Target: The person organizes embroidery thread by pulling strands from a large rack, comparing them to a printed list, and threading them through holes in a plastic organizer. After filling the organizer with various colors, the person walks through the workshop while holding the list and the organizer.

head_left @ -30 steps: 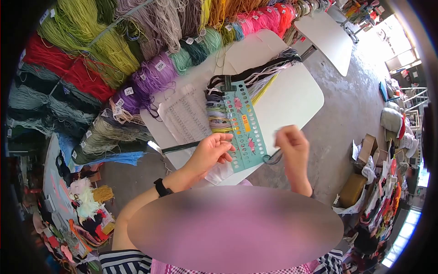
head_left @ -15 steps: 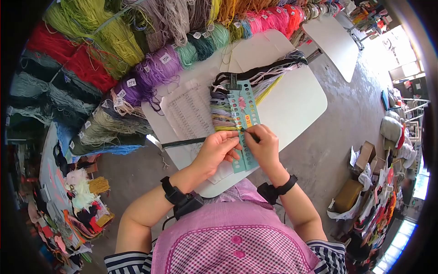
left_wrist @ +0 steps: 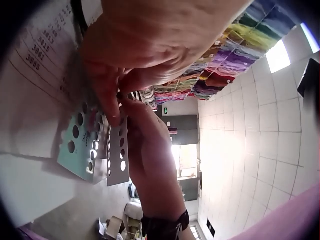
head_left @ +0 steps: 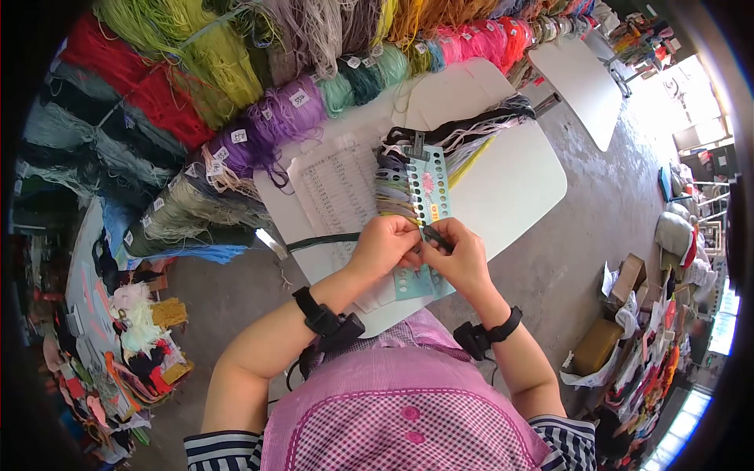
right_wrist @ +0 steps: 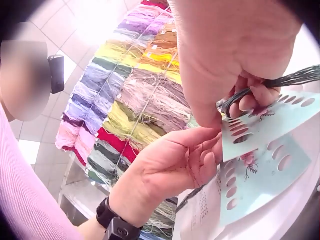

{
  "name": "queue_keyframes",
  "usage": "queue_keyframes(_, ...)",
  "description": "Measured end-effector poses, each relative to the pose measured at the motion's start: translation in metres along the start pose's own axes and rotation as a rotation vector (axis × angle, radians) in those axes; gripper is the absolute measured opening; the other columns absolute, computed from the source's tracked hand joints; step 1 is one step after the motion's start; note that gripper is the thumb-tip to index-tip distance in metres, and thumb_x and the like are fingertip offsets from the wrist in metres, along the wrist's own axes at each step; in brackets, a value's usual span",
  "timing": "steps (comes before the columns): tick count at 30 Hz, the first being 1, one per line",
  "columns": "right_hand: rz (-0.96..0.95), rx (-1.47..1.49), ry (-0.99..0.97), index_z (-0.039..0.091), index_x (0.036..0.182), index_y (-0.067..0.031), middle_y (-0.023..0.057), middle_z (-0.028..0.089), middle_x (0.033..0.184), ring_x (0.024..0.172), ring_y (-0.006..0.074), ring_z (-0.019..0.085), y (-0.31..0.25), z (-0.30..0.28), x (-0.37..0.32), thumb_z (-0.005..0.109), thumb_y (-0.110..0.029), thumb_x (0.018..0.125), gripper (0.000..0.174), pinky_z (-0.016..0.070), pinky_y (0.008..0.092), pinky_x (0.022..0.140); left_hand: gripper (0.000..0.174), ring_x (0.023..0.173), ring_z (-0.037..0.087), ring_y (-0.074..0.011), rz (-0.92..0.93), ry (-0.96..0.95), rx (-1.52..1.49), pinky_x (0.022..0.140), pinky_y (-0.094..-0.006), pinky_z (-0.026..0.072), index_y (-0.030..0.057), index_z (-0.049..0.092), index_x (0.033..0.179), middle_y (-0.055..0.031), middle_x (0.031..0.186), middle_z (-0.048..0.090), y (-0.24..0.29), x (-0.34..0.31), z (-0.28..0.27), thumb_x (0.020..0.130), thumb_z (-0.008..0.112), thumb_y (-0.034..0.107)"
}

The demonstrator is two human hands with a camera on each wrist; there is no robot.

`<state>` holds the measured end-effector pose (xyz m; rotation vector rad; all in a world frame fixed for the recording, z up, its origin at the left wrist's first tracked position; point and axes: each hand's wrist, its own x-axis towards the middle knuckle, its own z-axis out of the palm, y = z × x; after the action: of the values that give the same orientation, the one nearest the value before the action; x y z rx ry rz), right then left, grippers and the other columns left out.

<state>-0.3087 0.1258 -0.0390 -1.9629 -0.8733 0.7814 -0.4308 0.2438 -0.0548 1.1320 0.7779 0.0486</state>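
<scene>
A teal thread card [head_left: 437, 182] with rows of punched holes and a pink flower print sits between both hands, two layers of it showing in the right wrist view. Along its left edge, grey, purple and yellow threads are looped through the holes. My left hand [head_left: 382, 248] pinches the card's left edge with thumb and fingers. At the same edge my right hand [head_left: 462, 254] grips a dark strand of embroidery thread [right_wrist: 295, 77], which bends through its fingers. More dark thread [head_left: 322, 240] trails leftward from under the left hand. The fingertips partly hide the holes there.
A printed number sheet [head_left: 334, 188] lies left of the card on the white table [head_left: 522, 177]. Black, pink and yellow thread tails [head_left: 479, 125] stretch to the upper right, beside a dark clip [head_left: 419, 145]. Coloured skeins [head_left: 294, 106] line the table's far side.
My right hand has come in from the right with the dark thread to the card's edge and now meets the left hand. The left hand stays at that edge.
</scene>
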Motion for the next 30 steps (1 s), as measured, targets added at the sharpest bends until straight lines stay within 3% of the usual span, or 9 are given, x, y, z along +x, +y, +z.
queue_keyframes(6, -0.004, 0.031, 0.005, 0.063, 0.100, 0.0003, 0.0051, 0.066, 0.077, 0.064, 0.0072, 0.057, 0.015, 0.007, 0.006, 0.075, -0.012, 0.074, 0.031, 0.0488, 0.0240, 0.059, 0.014, 0.083, 0.064, -0.0143, 0.001, -0.001, -0.463, 0.073, -0.0273, 0.0515, 0.0050, 0.064, 0.100, -0.0064, 0.086, 0.065, 0.011, -0.016, -0.051, 0.088, 0.058, 0.010)
queue_keyframes(8, -0.019, 0.016, 0.006, 0.061, 0.103, -0.0003, 0.0054, 0.066, 0.078, 0.065, 0.0073, 0.058, 0.016, 0.009, 0.007, 0.076, -0.012, 0.075, 0.033, 0.0490, 0.0245, 0.058, 0.018, 0.080, 0.062, -0.0138, -0.074, -0.454, -0.768, 0.070, -0.0273, 0.0498, 0.0059, 0.063, 0.103, -0.0071, 0.082, 0.063, 0.027, -0.022, -0.059, 0.089, 0.051, 0.007)
queue_keyframes(10, 0.138, 0.187, -0.004, 0.054, 0.108, -0.0009, 0.0065, 0.065, 0.076, 0.064, 0.0080, 0.058, 0.008, 0.006, 0.007, 0.075, -0.011, 0.079, 0.038, 0.0475, 0.0247, 0.053, 0.022, 0.075, 0.060, -0.0119, -0.096, -0.457, -0.633, 0.065, -0.0269, 0.0476, 0.0059, 0.061, 0.104, -0.0073, 0.082, 0.063, 0.032, -0.018, -0.045, 0.090, 0.044, 0.005)
queue_keyframes(13, 0.131, 0.427, 0.067, 0.048, 0.109, -0.0009, 0.0073, 0.062, 0.073, 0.060, 0.0083, 0.055, 0.012, 0.009, 0.012, 0.072, -0.011, 0.082, 0.037, 0.0437, 0.0234, 0.048, 0.017, 0.074, 0.058, -0.0094, -0.138, -0.437, 0.069, 0.064, -0.0248, 0.0463, 0.0052, 0.060, 0.106, -0.0060, 0.081, 0.063, 0.024, -0.004, -0.017, 0.092, 0.050, 0.008)
queue_keyframes(16, 0.099, 0.208, 0.011, 0.050, 0.103, 0.0013, 0.0080, 0.060, 0.072, 0.057, 0.0091, 0.055, 0.027, 0.005, 0.018, 0.068, -0.016, 0.087, 0.029, 0.0444, 0.0247, 0.049, 0.018, 0.067, 0.056, -0.0070, 0.056, -0.436, 0.223, 0.059, -0.0229, 0.0450, 0.0036, 0.060, 0.108, -0.0021, 0.077, 0.061, 0.015, 0.003, -0.013, 0.094, 0.058, 0.014)
queue_keyframes(18, 0.178, 0.288, -0.001, 0.050, 0.100, 0.0018, 0.0080, 0.060, 0.072, 0.057, 0.0096, 0.055, 0.011, -0.001, 0.017, 0.066, -0.019, 0.089, 0.028, 0.0448, 0.0254, 0.050, 0.020, 0.060, 0.052, -0.0057, 0.474, -0.199, 0.387, 0.053, -0.0210, 0.0416, 0.0029, 0.060, 0.103, 0.0023, 0.072, 0.058, 0.009, 0.011, -0.037, 0.093, 0.064, 0.020)
queue_keyframes(20, 0.255, 0.371, -0.013, 0.051, 0.097, 0.0023, 0.0081, 0.060, 0.072, 0.056, 0.0101, 0.056, 0.002, -0.005, 0.019, 0.064, -0.022, 0.091, 0.029, 0.0453, 0.0261, 0.051, 0.017, 0.055, 0.045, -0.0034, 0.410, -0.024, 0.397, 0.049, -0.0191, 0.0355, 0.0061, 0.061, 0.095, 0.0061, 0.067, 0.052, 0.022, -0.006, -0.079, 0.094, 0.062, 0.023)
queue_keyframes(22, 0.274, 0.325, -0.073, 0.053, 0.093, 0.0032, 0.0070, 0.060, 0.071, 0.057, 0.0110, 0.057, 0.000, -0.007, 0.020, 0.062, -0.024, 0.090, 0.028, 0.0466, 0.0269, 0.054, 0.017, 0.053, 0.040, -0.0010, 0.062, 0.087, 0.098, 0.047, -0.0181, 0.0296, 0.0103, 0.060, 0.089, 0.0075, 0.065, 0.047, 0.054, -0.042, -0.113, 0.095, 0.060, 0.026)
queue_keyframes(30, 0.111, 0.027, -0.036, 0.056, 0.091, 0.0028, 0.0076, 0.059, 0.068, 0.059, 0.0152, 0.059, 0.021, 0.006, 0.022, 0.069, -0.016, 0.077, 0.027, 0.0472, 0.0289, 0.056, 0.030, 0.048, 0.032, -0.0006, 0.233, 0.523, -0.190, 0.041, -0.0176, 0.0194, 0.0156, 0.044, 0.074, 0.0061, 0.060, 0.040, 0.093, -0.131, -0.226, 0.095, 0.058, 0.031)
